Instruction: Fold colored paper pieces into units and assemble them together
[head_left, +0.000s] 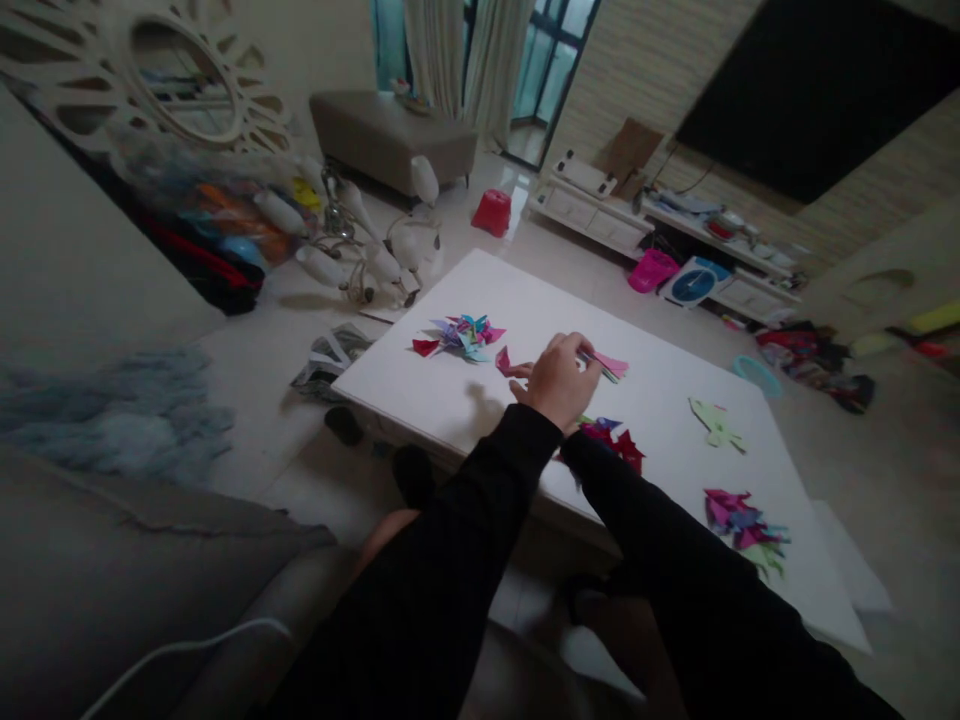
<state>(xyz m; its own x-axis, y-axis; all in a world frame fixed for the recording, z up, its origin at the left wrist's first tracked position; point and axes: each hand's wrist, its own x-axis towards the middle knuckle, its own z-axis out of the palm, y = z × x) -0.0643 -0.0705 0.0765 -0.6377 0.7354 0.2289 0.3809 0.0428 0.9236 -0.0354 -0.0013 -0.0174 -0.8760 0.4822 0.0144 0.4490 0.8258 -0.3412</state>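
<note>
Your left hand (562,375) arches over the white table (540,295), its fingers curled at the left end of the pink and green paper (613,366); you seem to have it by that end, but I cannot tell whether you pinch it or only touch it. Its long axis runs rightward from your fingers, dipping slightly toward you, roughly parallel to the table's far edge, the free end pointing right. Your right hand (520,372) passes beneath your left wrist, mostly hidden, with fingers pointing left at the small pink folded piece (502,358); I cannot tell how firm that grip is, or which way that piece points. Beyond it to the left sits a colourful origami pile (469,335); a red and purple pile (619,440) lies just beside your right cuff.
</note>
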